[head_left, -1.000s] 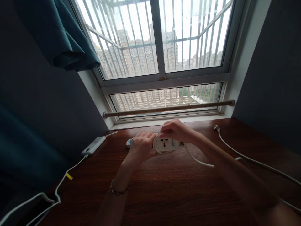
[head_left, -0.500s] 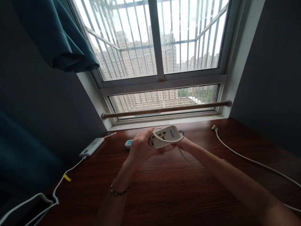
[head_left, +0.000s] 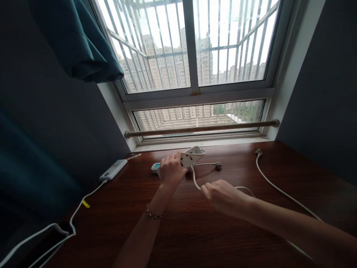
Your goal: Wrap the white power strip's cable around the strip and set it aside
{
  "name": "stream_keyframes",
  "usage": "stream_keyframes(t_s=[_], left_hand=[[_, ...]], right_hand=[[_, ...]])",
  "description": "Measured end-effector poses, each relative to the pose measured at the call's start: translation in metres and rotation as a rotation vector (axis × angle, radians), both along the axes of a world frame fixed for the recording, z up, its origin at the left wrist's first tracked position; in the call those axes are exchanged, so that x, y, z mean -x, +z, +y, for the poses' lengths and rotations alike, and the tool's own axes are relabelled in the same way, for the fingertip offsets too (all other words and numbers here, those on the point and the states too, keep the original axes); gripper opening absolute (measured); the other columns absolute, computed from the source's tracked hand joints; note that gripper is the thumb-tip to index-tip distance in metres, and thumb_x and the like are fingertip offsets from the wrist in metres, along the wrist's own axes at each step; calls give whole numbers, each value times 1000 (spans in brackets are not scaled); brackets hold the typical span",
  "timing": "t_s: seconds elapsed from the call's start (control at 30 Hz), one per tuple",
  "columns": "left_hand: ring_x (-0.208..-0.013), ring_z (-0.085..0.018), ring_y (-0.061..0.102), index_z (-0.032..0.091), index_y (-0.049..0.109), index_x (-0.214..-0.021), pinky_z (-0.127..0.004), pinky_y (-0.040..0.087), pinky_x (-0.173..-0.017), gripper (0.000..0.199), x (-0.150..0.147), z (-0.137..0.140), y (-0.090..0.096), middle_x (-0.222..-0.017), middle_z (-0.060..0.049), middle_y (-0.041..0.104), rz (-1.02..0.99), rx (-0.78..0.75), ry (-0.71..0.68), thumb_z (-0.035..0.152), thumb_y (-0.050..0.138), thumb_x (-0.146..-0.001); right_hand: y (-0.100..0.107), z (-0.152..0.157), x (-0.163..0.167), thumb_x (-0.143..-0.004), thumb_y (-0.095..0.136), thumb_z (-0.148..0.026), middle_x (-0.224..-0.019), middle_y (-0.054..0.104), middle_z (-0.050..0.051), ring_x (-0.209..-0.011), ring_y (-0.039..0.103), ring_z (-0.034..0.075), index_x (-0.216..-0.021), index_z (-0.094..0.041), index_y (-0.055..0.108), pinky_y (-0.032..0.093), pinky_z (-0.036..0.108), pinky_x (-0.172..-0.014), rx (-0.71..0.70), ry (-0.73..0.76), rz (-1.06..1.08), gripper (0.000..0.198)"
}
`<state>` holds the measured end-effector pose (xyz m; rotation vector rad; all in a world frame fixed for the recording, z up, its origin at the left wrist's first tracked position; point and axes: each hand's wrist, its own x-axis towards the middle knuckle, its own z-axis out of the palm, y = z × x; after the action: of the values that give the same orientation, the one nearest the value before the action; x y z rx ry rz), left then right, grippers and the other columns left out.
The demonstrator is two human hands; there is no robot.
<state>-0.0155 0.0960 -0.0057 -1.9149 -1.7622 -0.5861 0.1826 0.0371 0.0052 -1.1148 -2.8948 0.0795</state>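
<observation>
A: ok so where's the power strip (head_left: 190,158)?

B: Just below the middle of the frame, tilted, over the brown table (head_left: 178,238). Left hand (head_left: 171,170) has its fingers wrapped snugly round the left end.

A: and the right hand (head_left: 224,196)?

B: Lower, right of centre, bunched closed on a white cord (head_left: 195,180) that runs up to the strip.

A: what else is lying around?

B: Dark plug (head_left: 218,166) just right of the strip, small blue-faced gadget (head_left: 155,167) just beside the left hand. Further out, a white box (head_left: 113,169) at left, pale plug (head_left: 259,152) at right. Window (head_left: 193,56) up top, blue curtain (head_left: 80,48) upper left.
</observation>
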Motion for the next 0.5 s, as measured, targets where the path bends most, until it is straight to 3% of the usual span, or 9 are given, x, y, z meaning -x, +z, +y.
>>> stream_keyframes(t_s=[0.13,0.23,0.4,0.5], left_hand=[[-89,-33,58,15,59,-121,-44,39,-80,49,-8,-5,-6,-94,-12,65,90,52,-161,26,65,-74],[-89,-31,57,18,60,-117,-43,39,-81,49,-10,-9,-4,-94,-10,65,121,99,-321,31,70,-71],[-87,-28,59,21,62,-100,-40,39,-82,38,-14,-12,3,-93,-6,67,100,175,-613,26,71,-63],[-89,-30,60,18,58,-100,-42,41,-84,41,-15,-13,6,-96,-10,67,-13,172,-707,32,71,-64]], right_hand=[[46,38,-6,-92,51,-19,-75,67,10,-64,59,18,-77,-11,63,28,28,-55,-102,182,53,21],[67,74,-7,-87,57,-20,-69,64,6,-61,49,12,-68,-13,64,27,28,-59,29,352,230,21],[57,121,-2,-78,65,-27,-58,55,-2,-56,42,8,-71,-13,66,29,23,-56,253,358,392,16],[38,139,-3,-76,68,-44,-57,51,-3,-56,43,9,-71,-11,64,32,23,-53,399,263,565,34]])
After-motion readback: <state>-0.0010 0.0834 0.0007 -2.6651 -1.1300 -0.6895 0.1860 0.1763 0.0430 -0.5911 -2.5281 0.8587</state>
